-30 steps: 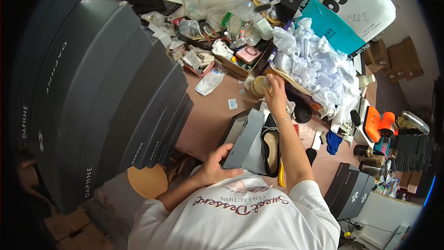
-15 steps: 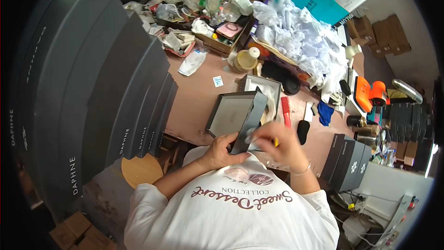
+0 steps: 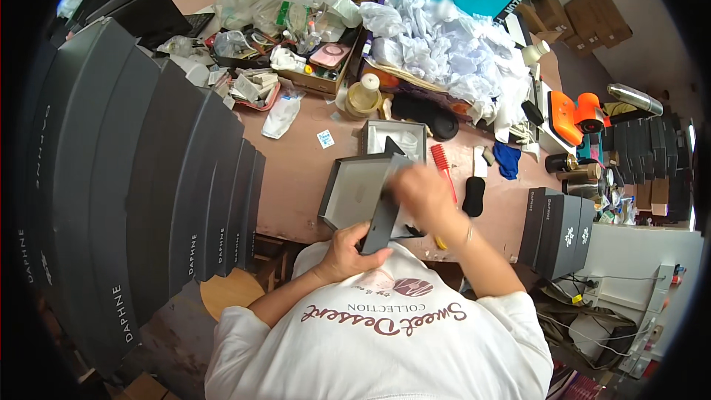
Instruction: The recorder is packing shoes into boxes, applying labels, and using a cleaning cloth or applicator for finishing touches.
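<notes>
My left hand (image 3: 346,253) grips the near corner of a shallow box part (image 3: 354,191), dark grey outside and pale grey inside. It is tilted, with its dark side wall (image 3: 380,224) turned up toward me. My right hand (image 3: 425,194) is closed and blurred at the far end of that wall. Whatever its fingers may hold is hidden. Just behind stands an open grey box (image 3: 372,128) with white material inside. A red brush (image 3: 441,158) and a black oval-ended object (image 3: 474,196) lie to the right.
Tall stacks of dark shoe boxes (image 3: 133,178) rise on the left; smaller ones (image 3: 557,231) stand at right. Crumpled white paper (image 3: 452,52) fills a container at the back. A bottle with a pale cap (image 3: 363,96), a blue cloth (image 3: 507,160) and an orange device (image 3: 566,118) are on the table.
My right hand has moved away from me along the box part's side wall, from its near end to its far end. My left hand keeps its grip. The whole view has shifted slightly.
</notes>
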`<state>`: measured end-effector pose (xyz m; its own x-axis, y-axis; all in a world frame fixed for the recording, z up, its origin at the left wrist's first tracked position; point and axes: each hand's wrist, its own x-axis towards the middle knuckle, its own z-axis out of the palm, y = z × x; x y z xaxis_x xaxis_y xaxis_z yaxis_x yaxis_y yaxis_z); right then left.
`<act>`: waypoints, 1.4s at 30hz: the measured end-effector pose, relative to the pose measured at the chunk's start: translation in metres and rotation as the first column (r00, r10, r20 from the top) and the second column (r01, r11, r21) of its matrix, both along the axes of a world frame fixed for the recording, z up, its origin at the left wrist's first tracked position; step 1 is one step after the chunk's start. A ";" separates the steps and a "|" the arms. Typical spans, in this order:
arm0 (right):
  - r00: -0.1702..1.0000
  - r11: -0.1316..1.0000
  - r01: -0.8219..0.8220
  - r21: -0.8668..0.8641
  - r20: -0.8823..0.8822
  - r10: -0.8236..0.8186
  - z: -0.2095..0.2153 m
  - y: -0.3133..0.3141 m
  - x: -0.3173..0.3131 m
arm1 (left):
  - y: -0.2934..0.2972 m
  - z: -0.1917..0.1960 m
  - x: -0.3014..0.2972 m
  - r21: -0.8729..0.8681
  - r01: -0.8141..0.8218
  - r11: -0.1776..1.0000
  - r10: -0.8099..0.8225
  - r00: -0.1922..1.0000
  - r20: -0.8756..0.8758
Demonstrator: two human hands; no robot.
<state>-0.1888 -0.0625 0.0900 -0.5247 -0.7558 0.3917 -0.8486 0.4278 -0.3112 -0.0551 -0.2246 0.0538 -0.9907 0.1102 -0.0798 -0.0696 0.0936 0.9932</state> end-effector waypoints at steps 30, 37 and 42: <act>0.973 0.972 -0.228 0.049 0.044 0.226 0.029 -0.009 0.004 | -0.009 -0.004 -0.002 0.023 -0.013 1.000 0.014 1.000 -0.007; 0.975 0.976 -0.213 0.047 0.081 0.209 0.021 -0.010 0.005 | -0.005 -0.007 -0.005 0.024 -0.031 0.999 0.033 0.996 -0.086; 0.989 1.000 -0.013 0.028 0.150 0.009 0.025 -0.005 -0.023 | -0.007 -0.005 -0.005 -0.033 0.009 0.999 -0.012 0.997 -0.072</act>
